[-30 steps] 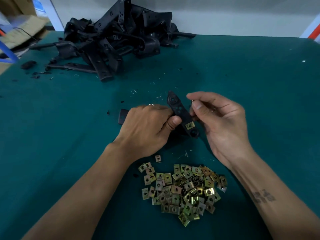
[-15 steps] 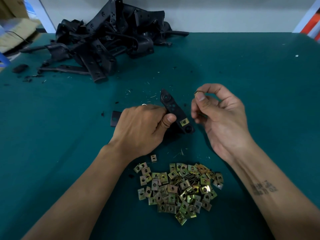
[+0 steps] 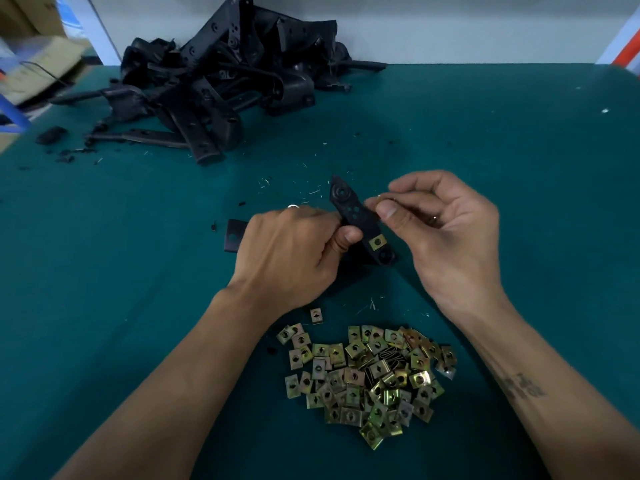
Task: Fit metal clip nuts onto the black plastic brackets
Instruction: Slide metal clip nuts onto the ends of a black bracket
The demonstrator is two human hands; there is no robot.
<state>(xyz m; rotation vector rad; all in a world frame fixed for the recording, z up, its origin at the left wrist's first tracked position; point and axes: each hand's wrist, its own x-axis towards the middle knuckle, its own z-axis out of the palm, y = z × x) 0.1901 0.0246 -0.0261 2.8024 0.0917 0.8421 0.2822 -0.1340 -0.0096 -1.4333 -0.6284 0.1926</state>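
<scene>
The left hand (image 3: 294,251) grips a black plastic bracket (image 3: 358,220) around its middle, fingers curled over it and thumb pressed on the face, so that one end tilts up and away above the green worktop (image 3: 502,168) and its edge is open to the other hand. One brass-coloured clip nut (image 3: 377,242) already sits on the bracket's near end, just beside the thumb. The right hand (image 3: 440,223) pinches a second clip nut (image 3: 382,199) between thumb and forefinger, just beside the bracket's upper edge, apparently lined up to slide on there; whether it touches yet I cannot tell. The heap of loose clip nuts (image 3: 367,379) lies close below both wrists, within easy reach for refills. The pile of brackets (image 3: 221,95) rests at the far left of the worktop.
</scene>
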